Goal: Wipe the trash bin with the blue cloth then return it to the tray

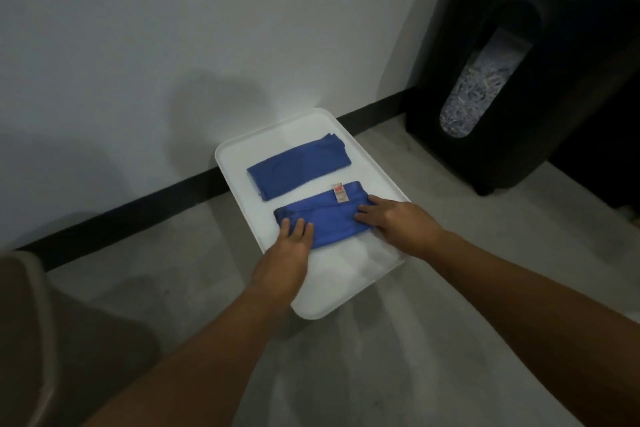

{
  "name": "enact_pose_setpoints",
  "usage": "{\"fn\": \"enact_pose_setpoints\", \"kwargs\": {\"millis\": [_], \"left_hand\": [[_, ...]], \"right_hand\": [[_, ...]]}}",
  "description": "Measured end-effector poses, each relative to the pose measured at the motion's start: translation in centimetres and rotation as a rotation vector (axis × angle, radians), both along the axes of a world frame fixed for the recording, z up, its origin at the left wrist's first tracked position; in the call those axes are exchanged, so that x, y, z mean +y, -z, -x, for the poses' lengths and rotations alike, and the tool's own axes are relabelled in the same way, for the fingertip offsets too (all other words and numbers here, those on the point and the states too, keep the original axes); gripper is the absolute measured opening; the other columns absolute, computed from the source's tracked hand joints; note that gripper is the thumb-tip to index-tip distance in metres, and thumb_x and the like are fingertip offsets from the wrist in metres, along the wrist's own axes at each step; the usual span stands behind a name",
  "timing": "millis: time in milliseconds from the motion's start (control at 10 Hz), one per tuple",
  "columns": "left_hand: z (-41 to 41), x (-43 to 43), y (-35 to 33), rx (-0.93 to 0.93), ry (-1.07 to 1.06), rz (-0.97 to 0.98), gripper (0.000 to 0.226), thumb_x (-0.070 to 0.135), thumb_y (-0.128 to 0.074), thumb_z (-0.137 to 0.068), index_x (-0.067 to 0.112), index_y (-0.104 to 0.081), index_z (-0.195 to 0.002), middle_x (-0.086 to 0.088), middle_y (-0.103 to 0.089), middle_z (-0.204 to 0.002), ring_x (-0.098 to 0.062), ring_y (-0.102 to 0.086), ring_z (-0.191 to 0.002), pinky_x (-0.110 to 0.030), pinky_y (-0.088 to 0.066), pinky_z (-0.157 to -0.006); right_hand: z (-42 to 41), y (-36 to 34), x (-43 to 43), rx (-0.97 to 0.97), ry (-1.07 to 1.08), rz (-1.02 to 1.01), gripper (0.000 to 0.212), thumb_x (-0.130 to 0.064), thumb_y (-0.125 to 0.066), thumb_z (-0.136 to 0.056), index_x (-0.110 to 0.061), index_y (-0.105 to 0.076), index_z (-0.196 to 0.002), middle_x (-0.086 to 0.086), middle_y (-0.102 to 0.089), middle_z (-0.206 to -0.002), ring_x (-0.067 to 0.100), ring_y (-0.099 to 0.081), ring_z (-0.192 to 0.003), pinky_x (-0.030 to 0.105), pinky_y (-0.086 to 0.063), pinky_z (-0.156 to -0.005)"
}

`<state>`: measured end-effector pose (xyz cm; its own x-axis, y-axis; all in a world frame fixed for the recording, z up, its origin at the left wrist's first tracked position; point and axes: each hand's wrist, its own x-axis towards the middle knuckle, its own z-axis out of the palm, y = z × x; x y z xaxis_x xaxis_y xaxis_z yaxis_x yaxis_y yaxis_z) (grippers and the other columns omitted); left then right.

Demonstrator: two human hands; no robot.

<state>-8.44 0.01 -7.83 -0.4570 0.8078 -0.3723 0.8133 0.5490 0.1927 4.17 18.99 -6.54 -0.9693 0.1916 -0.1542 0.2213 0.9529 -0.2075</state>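
A white tray [346,288] lies on the floor by the wall. Two folded blue cloths rest in it. The far cloth [299,166] lies untouched. The near cloth [330,218], with a small label on its top edge, lies flat under both hands. My left hand [289,246] presses its left end with the fingers spread flat. My right hand [398,220] lies flat on its right end. Neither hand has the cloth pinched or lifted. A brown trash bin [45,340] stands at the lower left, only partly in view.
A black paper shredder [502,45] with a window showing shredded paper stands at the right against the wall. A white wall with a black baseboard [138,208] runs behind the tray. The floor is grey concrete.
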Motion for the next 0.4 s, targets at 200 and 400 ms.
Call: {"fn": "enact_pose_setpoints", "kwargs": {"millis": [200,400], "left_hand": [[-3.1,-0.1,1.0,0.099,-0.03,-0.031,0.054,0.0,-0.021,-0.093,0.005,-0.002,-0.144,-0.014,-0.006,-0.156,-0.034,-0.001,-0.142,-0.041,-0.037,-0.101],[-3.0,-0.8,-0.4,0.038,-0.029,-0.132,0.057,0.03,-0.028,-0.095,0.013,-0.006,-0.145,-0.013,-0.01,-0.156,-0.031,-0.006,-0.142,-0.044,-0.023,-0.11]], "right_hand": [[-1.4,0.4,-0.2,0.049,-0.031,-0.116,0.035,-0.011,-0.057,-0.087,-0.018,-0.057,-0.121,0.001,-0.058,-0.13,0.029,-0.045,-0.126,0.042,-0.055,-0.074],[0.4,-0.6,-1.0,-0.036,0.072,-0.135,0.045,-0.016,-0.049,-0.083,-0.026,-0.049,-0.127,-0.001,-0.051,-0.135,0.024,-0.039,-0.124,0.047,-0.025,-0.106]]}}
